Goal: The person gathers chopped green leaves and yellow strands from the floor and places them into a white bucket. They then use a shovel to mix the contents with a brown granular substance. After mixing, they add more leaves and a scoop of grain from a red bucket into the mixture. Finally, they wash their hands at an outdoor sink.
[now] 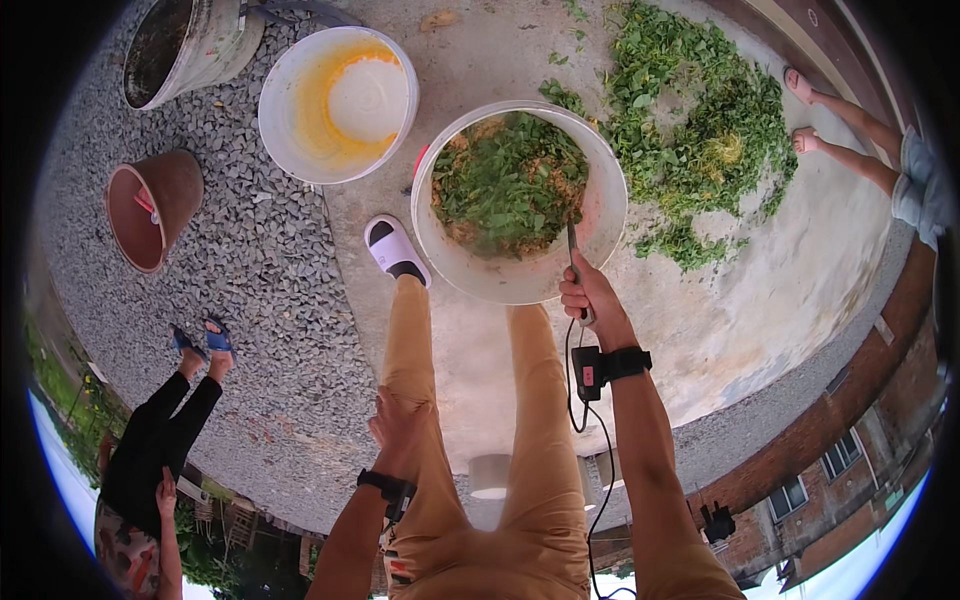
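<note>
My right hand [589, 292] is closed around the handle of a metal stirring tool [572, 232]. Its far end is buried in the mix, so I cannot tell whether it is a ladle or a spatula. A large white plastic bucket [525, 281] stands between my feet. Chopped green leaves [502, 180] lie in it, mixed with a brown crumbly feed-like material [551, 176]. My left hand [394, 424] rests on my left knee, away from the bucket, with no object seen in it.
A white bucket [367, 97] with yellow residue stands at left. Brown [176, 202] and dirty white [217, 45] buckets lie on gravel [277, 202]. Cut greens [660, 97] spread over the concrete [810, 247]. One person [150, 442] stands left, another's legs [862, 116] show right. A cable [609, 442] hangs by my right arm.
</note>
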`<control>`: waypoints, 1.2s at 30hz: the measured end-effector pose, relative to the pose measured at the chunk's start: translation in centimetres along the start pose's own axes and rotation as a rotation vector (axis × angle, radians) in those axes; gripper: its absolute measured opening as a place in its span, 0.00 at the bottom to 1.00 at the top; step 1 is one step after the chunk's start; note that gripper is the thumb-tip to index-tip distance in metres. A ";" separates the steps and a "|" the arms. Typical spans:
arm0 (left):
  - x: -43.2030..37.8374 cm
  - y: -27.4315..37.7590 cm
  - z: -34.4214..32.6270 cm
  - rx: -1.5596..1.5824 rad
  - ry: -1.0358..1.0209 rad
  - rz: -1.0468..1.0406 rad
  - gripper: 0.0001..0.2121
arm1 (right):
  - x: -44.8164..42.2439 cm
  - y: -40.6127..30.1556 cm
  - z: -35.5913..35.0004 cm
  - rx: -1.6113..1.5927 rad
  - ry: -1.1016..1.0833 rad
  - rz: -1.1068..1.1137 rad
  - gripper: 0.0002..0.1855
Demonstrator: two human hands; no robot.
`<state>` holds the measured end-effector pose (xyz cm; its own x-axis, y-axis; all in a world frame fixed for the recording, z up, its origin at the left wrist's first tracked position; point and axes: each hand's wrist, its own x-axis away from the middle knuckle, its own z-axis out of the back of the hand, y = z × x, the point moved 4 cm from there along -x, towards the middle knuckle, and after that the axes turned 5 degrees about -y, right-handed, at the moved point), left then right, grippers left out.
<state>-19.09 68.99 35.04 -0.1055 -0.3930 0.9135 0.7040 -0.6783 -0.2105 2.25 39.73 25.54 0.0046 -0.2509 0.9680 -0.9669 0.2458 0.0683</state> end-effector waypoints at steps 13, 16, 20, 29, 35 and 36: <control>0.2 0.4 0.4 0.009 -0.031 0.013 0.37 | 6.0 1.7 -7.8 1.450 0.463 0.243 0.23; 0.0 0.2 -0.1 0.026 -0.021 0.005 0.36 | 9.1 2.3 -4.5 1.687 0.553 0.451 0.20; 0.6 -0.2 -0.3 0.077 -0.028 0.002 0.35 | 12.1 -1.4 -5.1 1.874 0.615 0.541 0.18; 0.7 -0.2 -1.6 0.082 -0.026 -0.006 0.35 | -3.9 -11.4 -6.5 2.087 0.654 0.538 0.17; 0.7 -0.3 -2.1 0.078 -0.094 0.030 0.38 | -3.1 -10.6 -2.6 1.931 0.695 0.338 0.22; 0.8 -0.2 -1.9 0.076 -0.064 0.032 0.37 | -2.4 -9.6 -1.9 1.871 0.698 0.290 0.22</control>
<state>-20.66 67.61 35.11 -0.0392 -0.3715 0.9276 0.7579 -0.6161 -0.2147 11.97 39.75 22.99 -0.5351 0.0576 0.8428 0.0223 -0.9964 0.0822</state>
